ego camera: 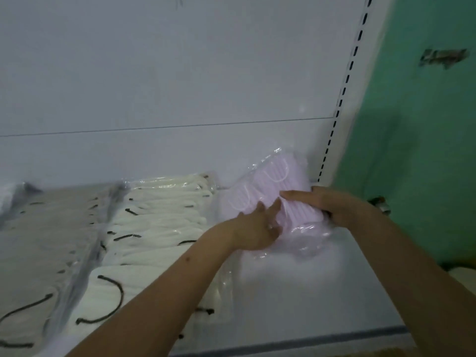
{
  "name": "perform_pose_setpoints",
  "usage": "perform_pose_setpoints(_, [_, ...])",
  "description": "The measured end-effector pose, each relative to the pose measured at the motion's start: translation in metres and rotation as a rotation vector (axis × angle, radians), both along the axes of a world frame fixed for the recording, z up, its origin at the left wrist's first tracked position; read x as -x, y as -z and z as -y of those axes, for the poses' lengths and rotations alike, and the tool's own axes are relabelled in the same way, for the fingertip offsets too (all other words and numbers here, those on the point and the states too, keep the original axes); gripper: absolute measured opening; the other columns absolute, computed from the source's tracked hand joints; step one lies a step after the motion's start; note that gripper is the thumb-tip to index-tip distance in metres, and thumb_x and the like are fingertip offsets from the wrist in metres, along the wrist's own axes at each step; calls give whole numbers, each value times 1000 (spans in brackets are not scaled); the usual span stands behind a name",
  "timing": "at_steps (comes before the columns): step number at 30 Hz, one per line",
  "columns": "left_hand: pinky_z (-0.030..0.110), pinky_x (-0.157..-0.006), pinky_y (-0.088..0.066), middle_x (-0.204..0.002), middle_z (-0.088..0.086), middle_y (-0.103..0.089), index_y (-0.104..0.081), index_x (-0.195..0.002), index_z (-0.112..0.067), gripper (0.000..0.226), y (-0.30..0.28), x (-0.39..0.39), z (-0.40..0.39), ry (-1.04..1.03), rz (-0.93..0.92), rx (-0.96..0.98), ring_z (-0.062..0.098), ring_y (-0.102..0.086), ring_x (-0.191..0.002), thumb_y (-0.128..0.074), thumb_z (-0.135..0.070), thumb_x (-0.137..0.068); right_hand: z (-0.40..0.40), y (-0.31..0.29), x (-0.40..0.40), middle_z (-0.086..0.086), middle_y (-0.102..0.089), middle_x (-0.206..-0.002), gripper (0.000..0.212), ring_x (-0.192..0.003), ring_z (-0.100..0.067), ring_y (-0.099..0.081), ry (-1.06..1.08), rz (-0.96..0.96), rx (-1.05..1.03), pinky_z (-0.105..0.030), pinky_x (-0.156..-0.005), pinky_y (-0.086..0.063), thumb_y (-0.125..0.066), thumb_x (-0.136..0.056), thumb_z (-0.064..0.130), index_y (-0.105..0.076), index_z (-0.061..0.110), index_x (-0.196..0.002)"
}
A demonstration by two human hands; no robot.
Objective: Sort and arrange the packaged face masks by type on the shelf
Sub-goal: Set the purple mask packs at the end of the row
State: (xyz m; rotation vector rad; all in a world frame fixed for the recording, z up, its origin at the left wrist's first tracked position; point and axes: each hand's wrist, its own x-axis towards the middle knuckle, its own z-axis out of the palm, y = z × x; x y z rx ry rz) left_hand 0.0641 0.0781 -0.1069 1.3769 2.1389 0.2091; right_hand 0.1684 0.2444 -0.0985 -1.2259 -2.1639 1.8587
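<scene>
Packaged face masks already lie sorted in part on the shelf (322, 292): you have a row of beige packs (38, 240) at the left, their dark ear loops showing through the plastic, and beside them, touching or overlapping along a shiny seam, a row of cream-white packs (159, 220) running from the back panel (180, 73) toward the front edge. Those two types look settled, each in its own lane.

What you hold now is the pink mask pack (270, 186), at the right end of the shelf, just beside the cream-white row and near the slotted upright (337, 109). It is tilted, its far end raised toward the back panel, so it is not yet laid flat. Your left hand (257, 228) presses its near left side with the fingers (273, 207) straight and spread. Your right hand (334, 207) grips the right end, one finger laid straight across the top and the rest curled round the edge.

By my reading, the pink lane is only being started: bare shelf shows in front of the pack, though some loose clear plastic seems to lie beneath it, too blurred to tell. Whether more packs remain off-frame cannot be told.
</scene>
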Motion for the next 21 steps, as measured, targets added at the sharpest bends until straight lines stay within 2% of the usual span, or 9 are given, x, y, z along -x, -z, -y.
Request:
perform_pose_setpoints(2, [23,-119,-24,-165,4,-25,-11,-161,-33,57,-6,-12,-4,-183,261,-225,10,-30,-149,-34,-39,-109,-12,2,-7,-13,-77,-91,59,-85,-31,-74,13,-48,109,-42,-78,-60,-84,-66,44,-71,5,-108])
perform_pose_setpoints(4, [10,-88,-46,-131,-3,-58,-34,-156,-25,47,-4,-23,-12,-499,449,-512,-13,-62,-100,-35,-31,-110,-18,2,-12,-15,-76,-92,51,-86,-31,-73,13,-109,178,-42,-80,-60,-83,-71,37,-71,5,-108])
perform_pose_setpoints(5, [14,-78,-50,-114,-4,-61,-37,-153,-21,45,0,-26,-15,-700,507,-624,-10,-63,-82,-37,-28,-109,-20,4,-14,-13,-76,-93,50,-87,-31,-73,5,-147,201,-42,-80,-60,-83,-71,35,-70,7,-111])
perform_pose_setpoints(8, [32,-89,-46,-123,6,-58,-40,-147,-15,50,14,-34,-24,-1034,328,-539,24,-60,-109,-50,-38,-103,-25,11,-13,-4,-76,-104,71,-94,-26,-73,-66,-276,247,-43,-84,-59,-89,-62,32,-60,21,-125])
perform_pose_setpoints(10, [40,-107,-41,-139,14,-49,-48,-140,-16,55,25,-38,-26,-1014,113,-369,33,-50,-126,-52,-52,-98,-26,11,-10,1,-72,-117,97,-104,-25,-70,-166,-300,286,-47,-93,-55,-96,-50,44,-51,28,-134])
perform_pose_setpoints(12, [46,-112,-38,-140,12,-50,-47,-145,-31,61,21,-45,-26,-982,114,-333,36,-49,-130,-54,-59,-92,-25,13,-8,2,-70,-120,107,-107,-25,-69,-238,-284,295,-48,-95,-54,-95,-41,57,-50,28,-134])
perform_pose_setpoints(16, [56,-101,-48,-130,12,-55,-26,-147,-54,85,16,-48,-21,-857,200,-393,43,-56,-118,-53,-47,-67,-11,22,-9,0,-72,-108,86,-101,-27,-68,-176,-203,173,-49,-92,-55,-91,-46,56,-58,25,-119])
perform_pose_setpoints(19, [48,-114,-38,-152,7,-40,-9,-159,-35,122,11,-53,-14,-937,254,-439,31,-45,-137,-67,-69,-56,-8,27,-18,-8,-75,-104,81,-97,-31,-71,-139,-255,297,-52,-93,-55,-92,-50,45,-64,17,-121])
perform_pose_setpoints(21, [37,-108,-41,-148,-3,-44,-20,-155,-25,122,11,-52,-8,-938,286,-434,22,-49,-131,-74,-76,-59,-7,26,-27,-12,-75,-104,61,-99,-33,-71,-122,-311,386,-52,-95,-53,-86,-66,33,-65,14,-121])
